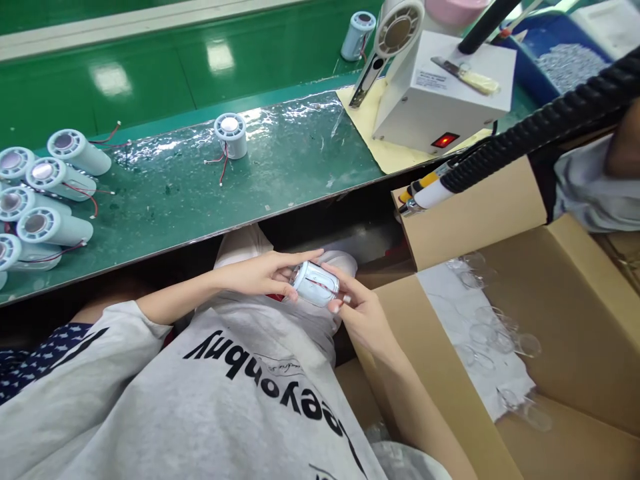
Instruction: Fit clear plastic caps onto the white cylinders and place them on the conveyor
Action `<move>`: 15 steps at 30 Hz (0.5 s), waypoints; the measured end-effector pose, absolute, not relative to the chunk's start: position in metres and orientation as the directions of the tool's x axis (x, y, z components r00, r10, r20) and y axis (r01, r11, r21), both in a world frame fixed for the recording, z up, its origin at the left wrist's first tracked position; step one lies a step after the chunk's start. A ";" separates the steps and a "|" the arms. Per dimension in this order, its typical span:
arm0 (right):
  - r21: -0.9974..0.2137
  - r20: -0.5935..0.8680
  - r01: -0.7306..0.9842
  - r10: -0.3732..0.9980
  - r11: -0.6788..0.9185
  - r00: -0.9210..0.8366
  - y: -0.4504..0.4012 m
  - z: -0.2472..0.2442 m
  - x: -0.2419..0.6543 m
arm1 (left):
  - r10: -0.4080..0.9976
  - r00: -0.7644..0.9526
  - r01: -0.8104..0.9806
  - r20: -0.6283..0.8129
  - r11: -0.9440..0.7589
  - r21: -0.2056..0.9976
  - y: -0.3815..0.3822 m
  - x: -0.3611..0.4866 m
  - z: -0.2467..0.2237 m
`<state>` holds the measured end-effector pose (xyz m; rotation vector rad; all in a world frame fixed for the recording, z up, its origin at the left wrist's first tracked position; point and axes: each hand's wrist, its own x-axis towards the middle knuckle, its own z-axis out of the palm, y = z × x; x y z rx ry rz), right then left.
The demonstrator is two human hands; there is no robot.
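Observation:
Over my lap I hold a light-blue cylindrical housing [318,285] lying on its side, with thin red wires along its wall. My left hand [265,272] grips its left end between thumb and fingers. At its right end, the fingers and thumb of my right hand [361,308] close around it, near a small white connector. A similar housing [233,143] stands on the green bench, its wires hanging out. Several more housings [56,228] are grouped at the bench's left end, some trailing wires with white plugs.
A white box-shaped device [450,100] with a lit red switch stands on yellow card; a knife [465,75] lies on top. A black flexible hose [540,130] crosses at right. Below it, an open carton [575,333] holds clear plastic pieces. A blue bin [530,50] holds small parts.

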<state>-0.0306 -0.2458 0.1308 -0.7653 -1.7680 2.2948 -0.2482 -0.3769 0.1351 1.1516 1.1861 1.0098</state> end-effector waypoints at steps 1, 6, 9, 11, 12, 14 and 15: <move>-0.918 -0.322 0.181 0.399 -0.353 -0.858 -0.247 0.130 -0.032 | 0.979 0.121 0.024 -0.163 0.162 0.987 -0.375 -0.249 0.136; -0.837 -0.422 0.218 0.338 -0.501 -0.841 -0.255 0.124 -0.043 | 0.988 0.080 0.182 -0.133 0.117 0.976 -0.371 -0.240 0.145; -0.872 -0.449 0.320 0.346 -0.370 -0.824 -0.244 0.120 -0.033 | 0.982 0.005 0.288 -0.188 0.179 0.941 -0.372 -0.241 0.154; -0.910 -0.397 0.394 0.554 -0.131 -0.732 -0.219 0.113 -0.011 | 0.975 -0.091 0.339 -0.203 0.222 0.914 -0.368 -0.258 0.166; -0.889 -0.324 0.457 0.699 0.006 -0.638 -0.201 0.108 0.004 | 0.969 -0.165 0.371 -0.183 0.233 0.899 -0.363 -0.274 0.174; -0.757 -0.181 0.638 0.895 0.138 -0.408 -0.160 0.098 0.037 | 0.933 -0.350 0.475 -0.086 0.256 0.842 -0.345 -0.317 0.194; -0.667 -0.184 0.736 0.931 0.118 -0.316 -0.141 0.095 0.052 | 0.896 -0.443 0.547 -0.015 0.283 0.788 -0.332 -0.342 0.205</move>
